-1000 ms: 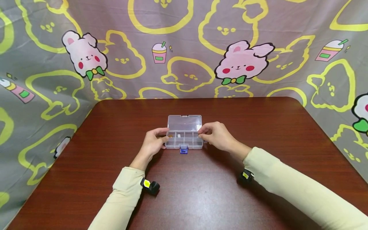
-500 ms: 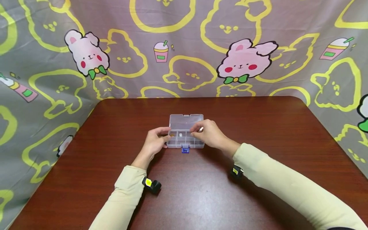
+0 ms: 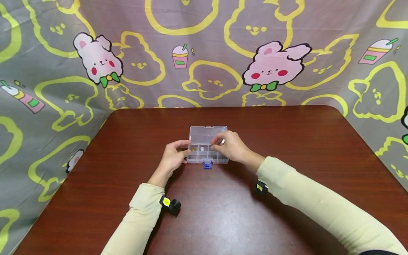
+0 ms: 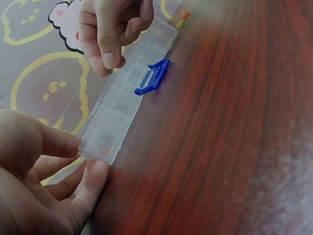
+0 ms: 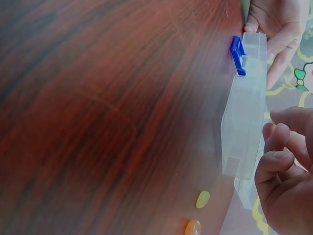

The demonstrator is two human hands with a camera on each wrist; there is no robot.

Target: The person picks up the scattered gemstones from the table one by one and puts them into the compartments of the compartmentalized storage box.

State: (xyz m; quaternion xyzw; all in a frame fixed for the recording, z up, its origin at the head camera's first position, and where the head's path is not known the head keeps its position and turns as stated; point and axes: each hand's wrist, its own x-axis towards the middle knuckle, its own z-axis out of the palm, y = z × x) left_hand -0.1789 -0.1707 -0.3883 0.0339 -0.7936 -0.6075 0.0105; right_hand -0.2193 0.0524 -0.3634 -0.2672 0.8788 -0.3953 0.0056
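A clear plastic compartment box (image 3: pixel 220 161) lies on the table, its lid (image 3: pixel 200 134) raised at the back and its blue latch (image 3: pixel 207 165) at the front. My left hand (image 3: pixel 173 156) grips the box's left end between thumb and fingers. In the back row sit an amber piece (image 3: pixel 192 149) at far left and a white piece (image 3: pixel 202 149) in the neighbouring compartment. Over the third back compartment my right hand (image 3: pixel 234 145) has its fingertips together. A small greenish piece (image 4: pixel 110 71) shows at those fingertips in the left wrist view, mostly hidden.
Beside the box's right end, a yellow oval piece (image 5: pixel 203 199) and an orange one (image 5: pixel 193 227) lie on the wooden table (image 3: pixel 216 205). The right hand blocks them in the head view. A patterned curtain (image 3: pixel 210 81) hangs behind the table.
My right hand has moved left from the box's right end to above the third back compartment, then stayed there. The left hand keeps its grip on the box.
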